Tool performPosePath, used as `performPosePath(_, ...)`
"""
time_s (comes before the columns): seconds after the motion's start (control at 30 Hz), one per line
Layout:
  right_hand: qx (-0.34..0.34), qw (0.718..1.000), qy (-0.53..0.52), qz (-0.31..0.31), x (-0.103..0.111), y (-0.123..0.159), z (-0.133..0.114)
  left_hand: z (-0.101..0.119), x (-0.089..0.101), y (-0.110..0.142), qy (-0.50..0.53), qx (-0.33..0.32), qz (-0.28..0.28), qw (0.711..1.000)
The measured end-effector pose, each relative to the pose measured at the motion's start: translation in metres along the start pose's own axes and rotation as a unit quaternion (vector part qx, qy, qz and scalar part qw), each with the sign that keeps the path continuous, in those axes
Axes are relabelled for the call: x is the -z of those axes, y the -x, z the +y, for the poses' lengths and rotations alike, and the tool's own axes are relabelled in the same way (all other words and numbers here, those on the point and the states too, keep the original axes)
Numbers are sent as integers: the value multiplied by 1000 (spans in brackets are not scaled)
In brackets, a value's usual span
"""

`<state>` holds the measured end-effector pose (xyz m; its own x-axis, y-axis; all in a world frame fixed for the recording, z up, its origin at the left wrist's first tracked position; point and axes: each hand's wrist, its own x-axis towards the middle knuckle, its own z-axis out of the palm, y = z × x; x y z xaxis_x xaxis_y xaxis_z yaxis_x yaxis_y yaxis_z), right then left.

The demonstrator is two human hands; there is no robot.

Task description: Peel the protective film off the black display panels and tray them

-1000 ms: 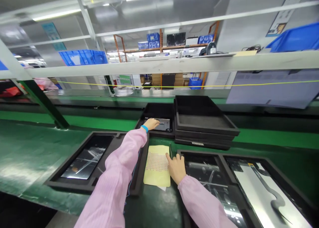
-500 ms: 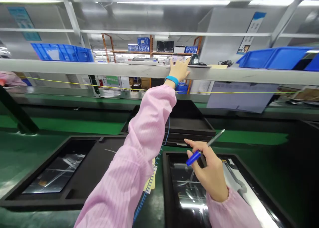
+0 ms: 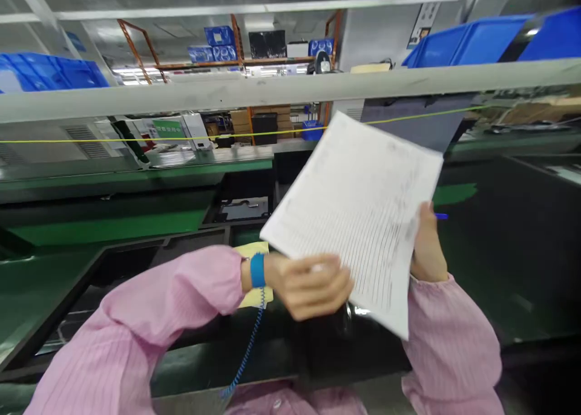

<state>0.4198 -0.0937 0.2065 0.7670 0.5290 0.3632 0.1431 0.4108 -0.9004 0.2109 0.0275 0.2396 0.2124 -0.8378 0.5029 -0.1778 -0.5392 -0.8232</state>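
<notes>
A printed sheet of paper [image 3: 354, 203] with ruled lines, perhaps a small stack, is held up tilted in front of me. My right hand [image 3: 429, 245] grips its right edge, fingers partly hidden behind it. The blue end of a pen [image 3: 441, 216] sticks out beside that hand. My left hand [image 3: 313, 285] is at the paper's lower left edge with its fingers curled, slightly blurred; what they close on is hidden. A blue wrist band [image 3: 258, 270] with a coiled blue cord [image 3: 247, 354] is on the left wrist. Below the left forearm lies a yellow paper [image 3: 256, 250].
A black tray [image 3: 102, 254] with dark glossy panels lies on the green bench at left. Further back is another black tray [image 3: 215, 206] with a metallic part. Blue bins [image 3: 467, 40] and a dark scanner-like device [image 3: 322, 63] stand on the shelf rail [image 3: 204, 94] ahead.
My left hand has come down from the shelf to the paper, which is now before me. My right hand, earlier holding just the pen, now grips the paper too. The view has shifted.
</notes>
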Motion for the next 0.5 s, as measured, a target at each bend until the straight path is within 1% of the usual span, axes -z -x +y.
performPosePath(0.07,-64,997,-3,36,9,6,13,46,3,12,54,2,25,998)
performPosePath(0.1,-91,994,-8,57,15,12,19,64,3,19,77,23,25,996)
performPosePath(0.13,-105,991,-10,78,21,20,26,78,3,26,98,52,17,994)
performPosePath(0.2,-107,987,-12,123,32,40,36,98,2,43,129,117,-13,985)
performPosePath(0.27,-91,981,-4,174,43,63,46,108,1,60,145,168,-40,974)
performPosePath(0.37,-64,970,22,232,52,90,56,112,1,77,156,200,-67,965)
performPosePath(0.43,-60,969,37,237,56,93,56,115,3,72,171,203,-76,961)
performPosePath(0.5,-79,974,51,207,60,80,43,121,8,54,208,176,-66,960)
